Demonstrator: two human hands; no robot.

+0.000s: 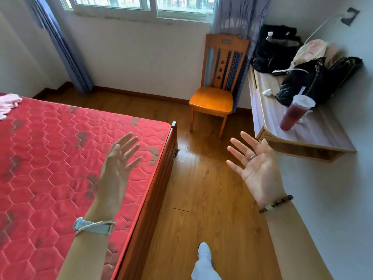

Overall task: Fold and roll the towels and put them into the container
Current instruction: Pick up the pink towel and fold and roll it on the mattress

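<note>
A pink towel [9,104] lies crumpled at the far left edge of the red quilted mattress [50,150], partly cut off by the frame. My left hand [121,158] is raised over the mattress's right side, fingers spread, holding nothing. My right hand [256,164] is held up over the wooden floor, palm facing me, fingers apart and empty. Both hands are far from the towel. No container is in view.
A wooden chair [214,98] stands by the wall under the window. A wall-side desk [302,136] at right carries black bags [314,81] and a cup of red drink [294,114]. Wooden floor [201,188] runs between bed and desk; my foot [204,253] is on it.
</note>
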